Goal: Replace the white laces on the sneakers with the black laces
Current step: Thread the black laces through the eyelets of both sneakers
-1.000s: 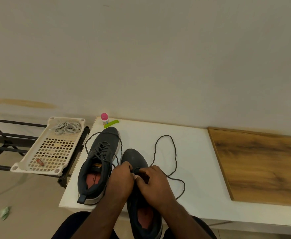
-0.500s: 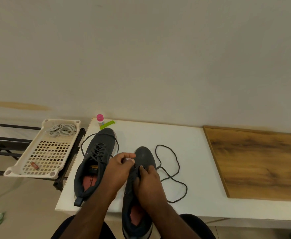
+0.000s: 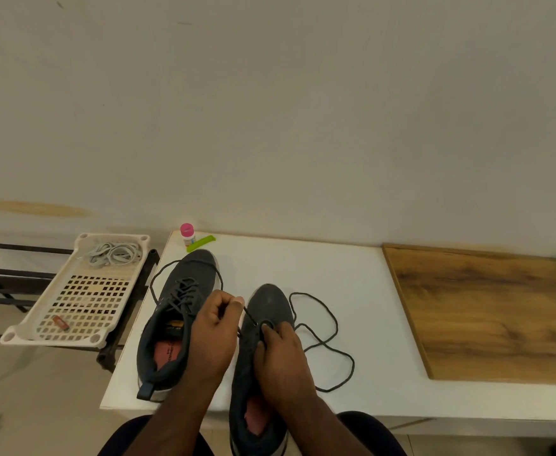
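Black round lace (image 3: 330,327) trails toward the surface's (image 3: 335,274) front edge; left hand (image 3: 215,327) pinches its end, right hand (image 3: 281,353) seemingly grips (fingers curled) the dark grey knit sneaker (image 3: 266,311).

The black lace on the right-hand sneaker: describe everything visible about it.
The black lace is a thin, round, dark cord. One end runs taut from an eyelet near the toe of the right sneaker up into the left hand, which pinches it. The rest trails off the shoe's right side and lies slack in loose loops on the white table. The right hand rests on the shoe's upper, fingertips at the eyelets. Only the front eyelets look threaded.
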